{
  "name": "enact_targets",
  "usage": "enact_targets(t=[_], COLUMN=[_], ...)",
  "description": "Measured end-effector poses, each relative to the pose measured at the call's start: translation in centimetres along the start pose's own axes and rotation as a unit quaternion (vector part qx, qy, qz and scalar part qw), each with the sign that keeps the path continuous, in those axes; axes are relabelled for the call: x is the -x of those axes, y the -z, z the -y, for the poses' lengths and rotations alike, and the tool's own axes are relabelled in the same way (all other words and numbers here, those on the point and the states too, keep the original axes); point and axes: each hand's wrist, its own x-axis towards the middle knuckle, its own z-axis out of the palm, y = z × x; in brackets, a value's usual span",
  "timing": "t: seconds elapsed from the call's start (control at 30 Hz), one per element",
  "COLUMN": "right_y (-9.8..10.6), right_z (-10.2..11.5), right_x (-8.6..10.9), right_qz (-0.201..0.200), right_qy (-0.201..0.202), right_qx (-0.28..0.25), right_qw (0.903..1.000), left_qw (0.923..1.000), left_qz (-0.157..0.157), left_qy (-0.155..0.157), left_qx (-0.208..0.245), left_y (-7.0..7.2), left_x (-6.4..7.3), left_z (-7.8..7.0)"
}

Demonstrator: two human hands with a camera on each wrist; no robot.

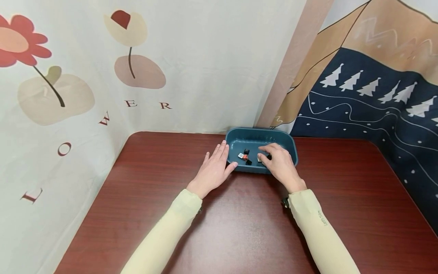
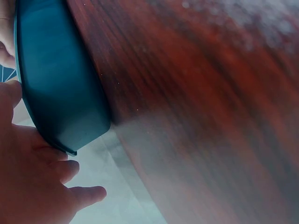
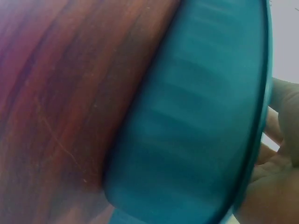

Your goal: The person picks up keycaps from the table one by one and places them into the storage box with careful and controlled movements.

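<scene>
A teal plastic bin (image 1: 261, 131) stands at the back of the table. Several small pieces lie on its floor: a white and orange piece (image 1: 243, 156), a black piece (image 1: 246, 151) and another black piece (image 1: 248, 162). My left hand (image 1: 213, 169) rests against the bin's left end, fingers stretched out and thumb at the front corner. Over the bin's right half reaches my right hand (image 1: 280, 163), its thumb and forefinger bent and apart. Close beside them sits a small pale piece (image 1: 259, 159), partly hidden by the hand. Both wrist views show mainly the bin's outer wall (image 2: 63, 70).
The dark red wooden table (image 1: 219, 232) extends in front of the bin and to both sides. Behind it hang a white printed curtain (image 1: 212, 68) with flowers and letters and a navy one (image 1: 369, 110) with trees. The bin stands close to the table's back edge.
</scene>
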Motion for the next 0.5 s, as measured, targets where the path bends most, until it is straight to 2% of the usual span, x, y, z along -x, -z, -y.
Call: enact_targets(t=[0.23, 0.5], right_y=[0.9, 1.3], right_z=[0.5, 1.2], right_x=[1.1, 2.7], right_qz=[-0.044, -0.050], right_qy=[0.031, 0.057], right_qx=[0.008, 0.019], right_qw=[0.9985, 0.9969], left_qw=[1.0000, 0.9999], left_qz=[-0.001, 0.004], left_qy=[0.001, 0.015], left_qx=[0.002, 0.007], left_y=[0.0, 0.2], left_x=[0.0, 0.3], left_z=[0.2, 0.5])
